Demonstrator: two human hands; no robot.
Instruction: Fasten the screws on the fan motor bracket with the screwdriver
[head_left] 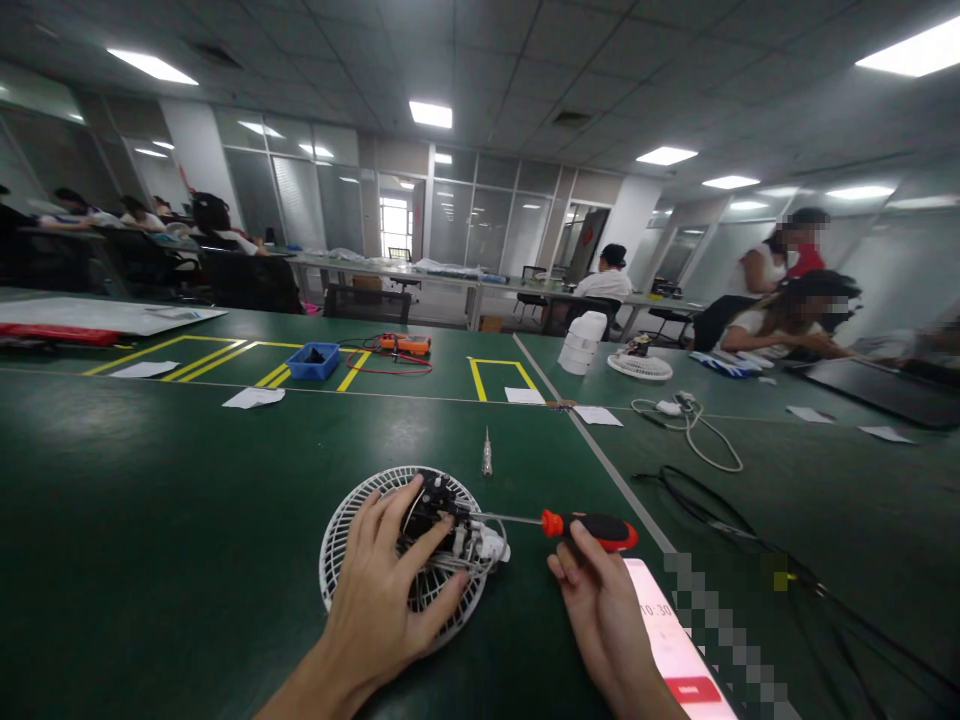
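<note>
A white round fan grille (330, 545) lies on the green table, with a black fan motor (429, 505) and pale wires on top. My left hand (382, 590) grips the motor from above, its fingers spread around it and the thumb over the grille. My right hand (604, 610) holds a screwdriver (596, 528) with a red and black handle by the fingertips. The shaft lies nearly level and points left into the motor assembly; the left fingers and parts hide where its tip meets. Beyond the grille lies a small clear-handled screwdriver (487, 455).
A lit phone (667, 640) lies beside my right forearm. Black cables (742, 535) and a white cord (724, 445) are at right. Farther back are a blue bin (313, 362), an orange multimeter (405, 345), white cups (582, 342) and another fan grille (640, 367). People sit beyond.
</note>
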